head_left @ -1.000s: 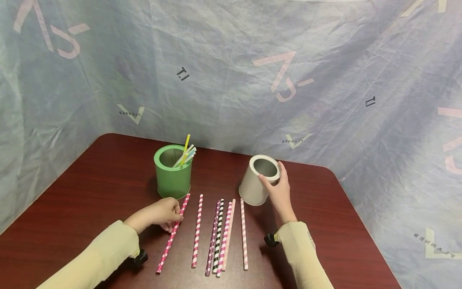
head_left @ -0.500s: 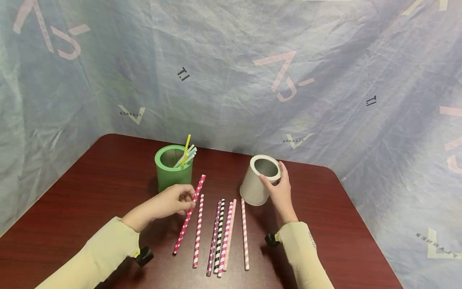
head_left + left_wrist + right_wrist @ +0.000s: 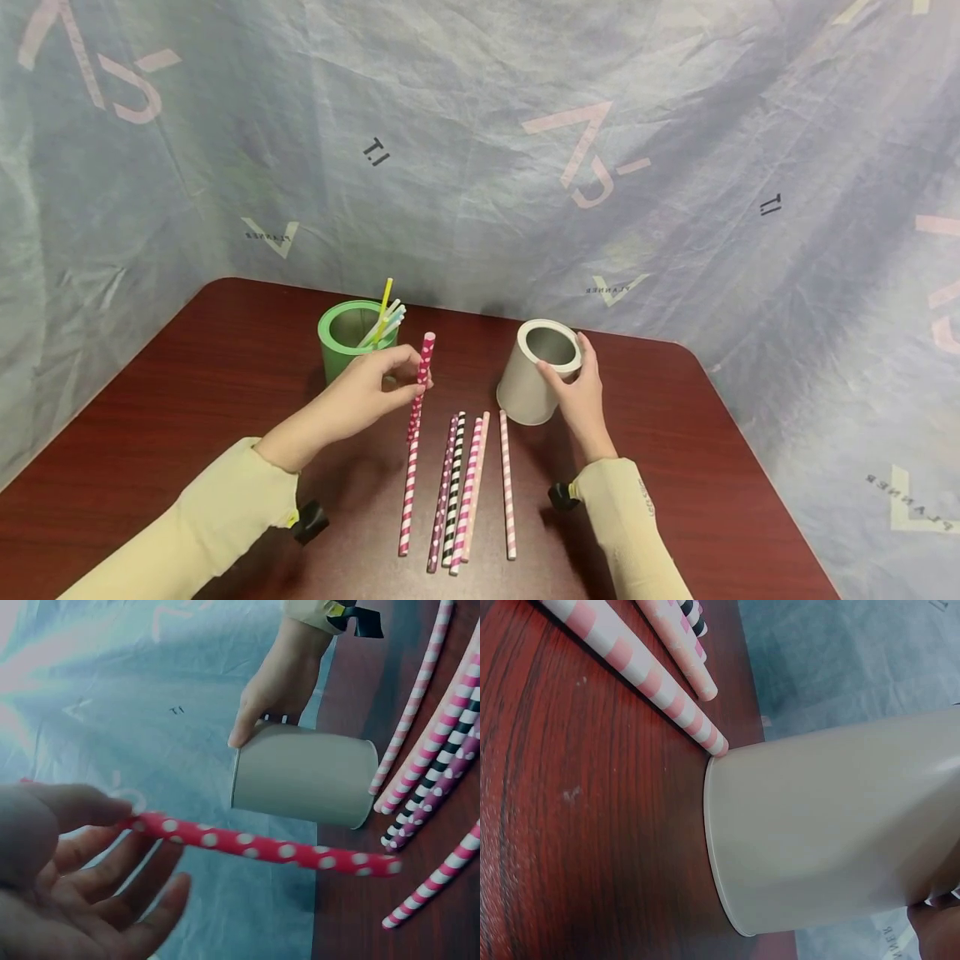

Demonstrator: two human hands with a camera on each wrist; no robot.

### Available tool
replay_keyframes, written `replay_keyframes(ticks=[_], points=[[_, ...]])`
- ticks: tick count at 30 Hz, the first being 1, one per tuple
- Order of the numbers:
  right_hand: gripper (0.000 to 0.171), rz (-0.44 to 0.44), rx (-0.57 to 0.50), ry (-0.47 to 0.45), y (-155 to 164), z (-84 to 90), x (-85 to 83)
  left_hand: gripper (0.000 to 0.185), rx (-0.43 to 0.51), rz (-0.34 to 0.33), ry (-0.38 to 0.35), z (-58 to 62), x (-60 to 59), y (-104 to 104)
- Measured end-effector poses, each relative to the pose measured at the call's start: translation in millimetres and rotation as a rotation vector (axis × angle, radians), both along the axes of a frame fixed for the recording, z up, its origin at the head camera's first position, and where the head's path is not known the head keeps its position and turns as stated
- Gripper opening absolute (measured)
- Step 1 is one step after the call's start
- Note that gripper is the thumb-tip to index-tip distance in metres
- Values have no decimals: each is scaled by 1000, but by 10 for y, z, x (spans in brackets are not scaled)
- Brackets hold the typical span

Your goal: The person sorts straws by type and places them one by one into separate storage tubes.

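Note:
My left hand (image 3: 356, 398) pinches a red paper straw with white dots (image 3: 285, 849) between thumb and fingers. The straw stands nearly upright above the table, in front of the green can (image 3: 333, 364). My right hand (image 3: 585, 408) grips the off-white can (image 3: 522, 385) near its rim, thumb on the near side and fingers on the right. That can is upright on the table, and its visible inside holds nothing. In the right wrist view, the base of the can (image 3: 817, 832) meets or nearly meets the end of a pale pink striped straw (image 3: 652, 679).
On the dark red table (image 3: 225, 367) lie a red-striped straw (image 3: 407, 508), a purple dotted straw (image 3: 438, 517), a black-striped straw (image 3: 453, 492) and several pink ones. Thin yellow, white and blue straws (image 3: 386, 321) lean in the green can. A grey cloth (image 3: 450, 208) hangs behind.
My left hand has lifted the red dotted straw off the table, moved it right and away from me, and tilted it more upright. The right hand and off-white can stay in place.

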State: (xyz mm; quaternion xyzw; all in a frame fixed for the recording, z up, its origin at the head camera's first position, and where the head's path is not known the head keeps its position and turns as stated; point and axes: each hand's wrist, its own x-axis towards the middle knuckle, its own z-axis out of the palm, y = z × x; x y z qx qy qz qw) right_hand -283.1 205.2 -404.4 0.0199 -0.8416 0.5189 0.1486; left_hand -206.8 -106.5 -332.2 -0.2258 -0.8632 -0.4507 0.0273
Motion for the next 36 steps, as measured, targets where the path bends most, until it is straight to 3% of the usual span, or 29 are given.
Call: replay_keyframes(ticks=[6,9,13,20,29,36], points=[[87,-7,6,12,-15,-6,-12,11,70,53,69,28,5,186],[86,-9,0,22,-44,-10,-16,13,179,67,132,24,-12,262],[84,-19,-14,29,-75,-13,-14,15,393,70,209,69,-43,363],[85,-31,-15,34,-48,-28,-13,19,636,-22,329,151,-142,640],[85,-17,-49,36,-44,-17,-6,26,734,-116,403,136,-318,972],[85,-6,-67,27,-44,-10,5,27,680,-157,444,68,-452,1191]])
